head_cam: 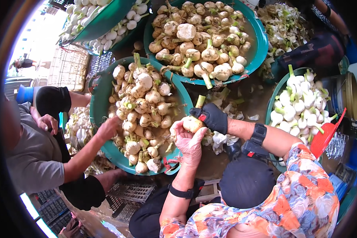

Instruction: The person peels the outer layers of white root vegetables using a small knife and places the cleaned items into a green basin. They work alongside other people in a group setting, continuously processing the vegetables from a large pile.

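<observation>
Between my two hands is a soil-stained garlic bulb with a short cut green stalk pointing up. My left hand, bare, cups the bulb from below with thumb and fingers. In a black glove, my right hand grips it at the neck beside the stalk; a small red patch shows at the glove, and whether it is a tool cannot be made out. Both hands are just off the right rim of a green tub heaped with unpeeled bulbs in muddy water.
Another person's hand reaches into the same tub from the left. Behind stands a larger tub of unpeeled bulbs. White peeled bulbs fill a tub at right, near a red plastic scoop. Loose skins litter the floor.
</observation>
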`<state>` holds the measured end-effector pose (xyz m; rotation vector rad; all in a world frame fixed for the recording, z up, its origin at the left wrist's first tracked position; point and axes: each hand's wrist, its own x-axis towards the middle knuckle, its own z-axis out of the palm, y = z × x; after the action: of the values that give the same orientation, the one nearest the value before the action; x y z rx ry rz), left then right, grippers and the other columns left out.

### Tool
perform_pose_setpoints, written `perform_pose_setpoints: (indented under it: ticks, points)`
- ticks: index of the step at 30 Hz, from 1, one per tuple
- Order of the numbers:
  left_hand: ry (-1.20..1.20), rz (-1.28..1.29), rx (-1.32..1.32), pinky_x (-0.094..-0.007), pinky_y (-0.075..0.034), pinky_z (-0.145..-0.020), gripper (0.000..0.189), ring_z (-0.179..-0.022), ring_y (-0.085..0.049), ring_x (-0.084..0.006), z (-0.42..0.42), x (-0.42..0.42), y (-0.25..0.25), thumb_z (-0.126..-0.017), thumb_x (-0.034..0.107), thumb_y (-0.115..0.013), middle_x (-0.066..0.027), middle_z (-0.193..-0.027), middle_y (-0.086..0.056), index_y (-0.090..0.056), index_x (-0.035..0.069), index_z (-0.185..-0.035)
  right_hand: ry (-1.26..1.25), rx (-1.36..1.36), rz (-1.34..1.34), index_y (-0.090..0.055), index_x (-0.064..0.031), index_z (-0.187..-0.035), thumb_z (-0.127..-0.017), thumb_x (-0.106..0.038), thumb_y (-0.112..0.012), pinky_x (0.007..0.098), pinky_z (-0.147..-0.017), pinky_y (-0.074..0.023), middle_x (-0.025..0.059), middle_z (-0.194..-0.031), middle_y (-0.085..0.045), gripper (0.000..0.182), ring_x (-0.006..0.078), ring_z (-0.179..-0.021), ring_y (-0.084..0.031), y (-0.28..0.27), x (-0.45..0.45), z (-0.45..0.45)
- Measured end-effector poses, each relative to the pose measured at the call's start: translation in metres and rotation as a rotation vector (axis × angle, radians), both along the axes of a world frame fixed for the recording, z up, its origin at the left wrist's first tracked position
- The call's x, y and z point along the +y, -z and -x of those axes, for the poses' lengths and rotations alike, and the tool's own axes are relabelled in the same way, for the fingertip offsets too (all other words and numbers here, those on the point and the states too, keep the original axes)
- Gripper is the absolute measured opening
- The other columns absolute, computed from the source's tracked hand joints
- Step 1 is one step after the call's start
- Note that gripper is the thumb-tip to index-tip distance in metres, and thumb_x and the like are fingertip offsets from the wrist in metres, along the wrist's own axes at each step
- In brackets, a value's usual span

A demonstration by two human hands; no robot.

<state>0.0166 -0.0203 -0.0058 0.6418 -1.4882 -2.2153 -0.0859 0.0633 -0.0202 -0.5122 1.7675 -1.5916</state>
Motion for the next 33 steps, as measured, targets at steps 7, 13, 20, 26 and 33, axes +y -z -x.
perform_pose_setpoints:
  ticks: [7, 13, 20, 26, 33]
  points:
    - [-0.005, -0.382, -0.028, -0.0386, -0.051, -0.078, 0.04, -0.09, -0.058, -0.0217, -0.003, -0.02, -0.002, -0.072, 0.012, -0.066, -0.0109, -0.102, -0.054, -0.046, 0.001, -0.105, -0.145, 0.118, 0.078, -0.058, 0.0009, -0.088, -0.086, -0.027, -0.053, 0.0313, -0.058, -0.0447, 0.0125, -0.069, -0.06, 0.028, 0.0144, -0.062, -0.055, 0.008, 0.008, -0.004]
    - [0.054, -0.528, -0.077, -0.0382, -0.051, -0.076, 0.036, -0.09, -0.058, -0.0212, -0.005, -0.029, 0.001, -0.076, 0.014, -0.063, -0.0101, -0.102, -0.054, -0.047, 0.0, -0.106, -0.152, 0.048, 0.167, -0.058, 0.0008, -0.089, -0.086, -0.036, -0.052, 0.0308, -0.061, -0.0455, 0.011, -0.075, -0.06, 0.037, 0.0167, -0.067, -0.056, -0.003, 0.014, -0.003]
    - [-0.027, -0.145, -0.113, -0.0266, -0.047, -0.078, 0.033, -0.086, -0.056, -0.0138, -0.008, -0.01, 0.007, -0.074, 0.01, -0.065, -0.0065, -0.098, -0.055, -0.05, 0.001, -0.102, -0.047, -0.193, -0.101, -0.06, -0.0011, -0.071, -0.085, -0.045, -0.051, 0.0265, -0.051, -0.0406, 0.0019, -0.058, -0.053, 0.046, 0.0071, -0.056, -0.047, 0.012, 0.006, -0.009]
    - [-0.002, -0.371, -0.113, -0.0277, -0.049, -0.073, 0.037, -0.084, -0.057, -0.0146, -0.01, -0.016, 0.009, -0.077, 0.013, -0.062, -0.0051, -0.097, -0.056, -0.049, 0.002, -0.109, -0.205, -0.131, -0.007, -0.059, -0.0011, -0.092, -0.086, -0.041, -0.051, 0.0287, -0.057, -0.0452, 0.0062, -0.067, -0.058, 0.041, 0.0105, -0.059, -0.051, -0.001, 0.023, -0.005]
    - [0.142, -0.748, -0.226, -0.0313, -0.048, -0.057, 0.032, -0.074, -0.058, -0.0212, -0.005, -0.024, 0.005, -0.084, 0.023, -0.051, -0.0093, -0.095, -0.058, -0.05, 0.003, -0.109, -0.387, 0.445, -0.038, -0.054, -0.0057, -0.099, -0.08, -0.031, -0.058, 0.0352, -0.065, -0.0468, 0.0154, -0.084, -0.06, 0.032, 0.0293, -0.07, -0.059, 0.012, 0.04, 0.001]
